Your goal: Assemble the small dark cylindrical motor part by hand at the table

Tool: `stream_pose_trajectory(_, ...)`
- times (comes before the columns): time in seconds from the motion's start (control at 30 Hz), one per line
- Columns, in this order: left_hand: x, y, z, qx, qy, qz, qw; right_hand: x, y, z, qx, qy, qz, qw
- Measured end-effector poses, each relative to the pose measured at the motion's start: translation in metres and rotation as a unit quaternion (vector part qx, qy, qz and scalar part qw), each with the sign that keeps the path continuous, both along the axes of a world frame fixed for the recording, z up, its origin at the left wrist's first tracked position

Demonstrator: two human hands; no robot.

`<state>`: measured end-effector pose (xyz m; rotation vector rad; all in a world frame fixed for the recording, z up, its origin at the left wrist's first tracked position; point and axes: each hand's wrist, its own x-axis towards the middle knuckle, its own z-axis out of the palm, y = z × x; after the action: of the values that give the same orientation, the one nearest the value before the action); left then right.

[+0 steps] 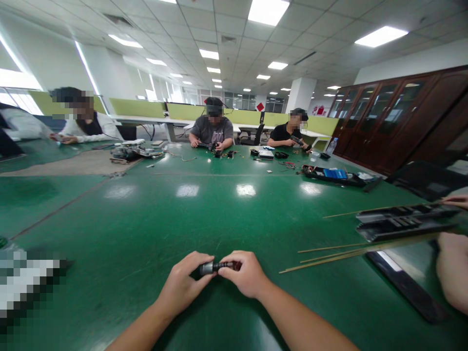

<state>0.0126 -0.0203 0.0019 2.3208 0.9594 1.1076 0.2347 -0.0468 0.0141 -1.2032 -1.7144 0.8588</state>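
Near the front edge of the green table (190, 214), my two hands meet on a small cylindrical metal part (207, 268). Its silver barrel lies between the thumb and fingers of my left hand (181, 282). My right hand (245, 274) pinches the other end, where a dark ribbed neck and a reddish-brown piece show. The part is held roughly level, running left to right. My fingers cover some of it, so its exact kind cannot be made out.
On the right, another person's hand (453, 268) is beside black channel-shaped pieces (402, 219), thin yellowish rods (329, 256) and a flat dark bar (405, 287). Across the table, several people work among loose parts. A black tray (334, 176) holds blue items. A blurred-out object (29, 282) lies left.
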Motion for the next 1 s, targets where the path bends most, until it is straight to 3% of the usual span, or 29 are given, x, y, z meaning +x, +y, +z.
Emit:
stream_pose_trajectory(0.63, -0.0030, 0.0044, -0.0042, 0.003, 0.000, 0.002, 1.000, -0.0003, -0.0005, -0.0005, -0.007, 0.019, -0.012, 1.000)
stream_pose_trajectory(1.0, 0.0008, 0.0019, 0.0009, 0.008, 0.005, 0.008, 1.000, 0.0007, -0.0013, -0.0012, 0.001, 0.022, -0.018, 1.000)
